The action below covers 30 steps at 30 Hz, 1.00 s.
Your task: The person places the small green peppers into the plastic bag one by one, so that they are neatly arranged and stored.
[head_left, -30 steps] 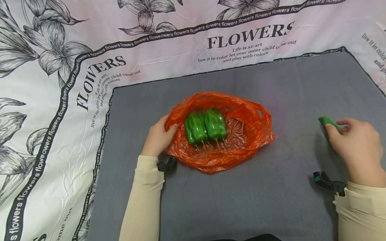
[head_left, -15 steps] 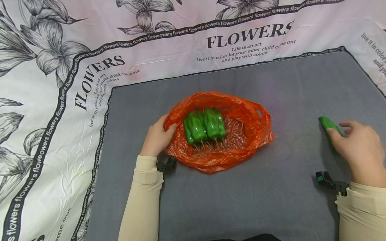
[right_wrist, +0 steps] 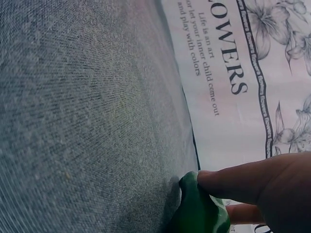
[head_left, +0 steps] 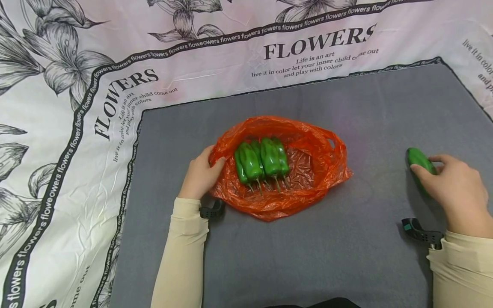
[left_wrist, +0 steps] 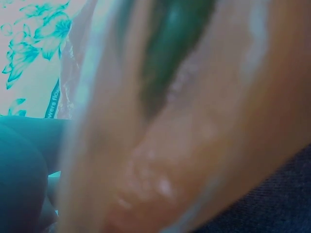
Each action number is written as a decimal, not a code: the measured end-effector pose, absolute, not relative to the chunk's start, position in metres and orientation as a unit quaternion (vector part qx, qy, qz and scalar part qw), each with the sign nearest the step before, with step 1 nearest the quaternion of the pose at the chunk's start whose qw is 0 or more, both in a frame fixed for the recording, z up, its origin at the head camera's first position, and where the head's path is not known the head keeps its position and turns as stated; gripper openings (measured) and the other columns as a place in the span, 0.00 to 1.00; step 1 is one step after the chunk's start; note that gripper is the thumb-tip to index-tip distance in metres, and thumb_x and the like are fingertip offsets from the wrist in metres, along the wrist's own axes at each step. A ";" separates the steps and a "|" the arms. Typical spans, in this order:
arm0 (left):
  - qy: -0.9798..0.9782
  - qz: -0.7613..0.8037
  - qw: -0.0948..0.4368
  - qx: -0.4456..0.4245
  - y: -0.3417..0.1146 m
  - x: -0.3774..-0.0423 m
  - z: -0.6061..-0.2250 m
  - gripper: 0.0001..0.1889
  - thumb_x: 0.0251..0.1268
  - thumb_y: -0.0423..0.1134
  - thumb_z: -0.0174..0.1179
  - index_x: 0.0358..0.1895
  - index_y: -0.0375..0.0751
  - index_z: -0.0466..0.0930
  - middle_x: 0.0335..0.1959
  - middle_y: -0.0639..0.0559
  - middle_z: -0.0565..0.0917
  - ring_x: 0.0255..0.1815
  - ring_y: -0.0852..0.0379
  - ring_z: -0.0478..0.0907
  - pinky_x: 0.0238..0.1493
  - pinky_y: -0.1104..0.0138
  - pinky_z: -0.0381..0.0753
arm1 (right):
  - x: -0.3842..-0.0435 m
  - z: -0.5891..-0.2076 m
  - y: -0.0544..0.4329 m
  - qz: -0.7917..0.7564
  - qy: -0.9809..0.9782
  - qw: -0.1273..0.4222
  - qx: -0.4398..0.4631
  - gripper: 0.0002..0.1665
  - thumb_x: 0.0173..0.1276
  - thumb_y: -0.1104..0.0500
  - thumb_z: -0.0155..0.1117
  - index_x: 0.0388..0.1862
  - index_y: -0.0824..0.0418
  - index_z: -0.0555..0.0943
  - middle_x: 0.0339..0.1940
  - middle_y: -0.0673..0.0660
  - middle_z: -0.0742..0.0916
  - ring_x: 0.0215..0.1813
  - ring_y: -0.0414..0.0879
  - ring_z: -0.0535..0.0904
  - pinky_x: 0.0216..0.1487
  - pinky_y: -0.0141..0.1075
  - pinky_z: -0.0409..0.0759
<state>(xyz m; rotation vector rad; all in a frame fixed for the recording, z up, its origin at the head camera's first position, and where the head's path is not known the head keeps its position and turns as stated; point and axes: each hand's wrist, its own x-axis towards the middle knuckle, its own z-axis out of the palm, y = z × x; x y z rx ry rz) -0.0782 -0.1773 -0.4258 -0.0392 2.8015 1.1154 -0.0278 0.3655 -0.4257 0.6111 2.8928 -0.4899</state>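
My left hand (head_left: 201, 173) grips the left rim of an orange-red plastic bag (head_left: 269, 208), thumb inside and the other fingers hidden behind the film. Several green peppers (head_left: 251, 162) lie side by side in the open bag, thin stems toward me. Far to the right, my right hand (head_left: 460, 186) holds another green pepper (head_left: 420, 159) between thumb and fingers, low over the grey cloth. In the right wrist view this green pepper (right_wrist: 197, 213) sits at the bottom, with fingers against it. Blurred bag film (left_wrist: 194, 155) fills most of the left wrist view.
A grey cloth surface (head_left: 369, 239) lies under everything. White fabric (head_left: 215, 81) with black flower prints and lettering borders it at the back and left. Black camera mounts (head_left: 421, 233) are strapped at both wrists. Something black shows at the bottom edge.
My right thumb and fingers have shifted on the pepper, which now shows broader and a little turned. The left hand and the bag have stayed in place.
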 end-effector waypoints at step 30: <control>0.927 0.370 0.060 -0.012 -0.177 -0.079 -0.426 0.29 0.78 0.52 0.57 0.77 0.48 0.70 0.61 0.40 0.85 0.49 0.45 0.87 0.55 0.48 0.84 | -0.031 -0.419 0.349 -0.172 0.964 0.086 0.182 0.40 0.80 0.40 0.48 0.76 0.69 0.68 0.62 0.77 0.79 0.49 0.73 0.78 0.24 0.49 0.71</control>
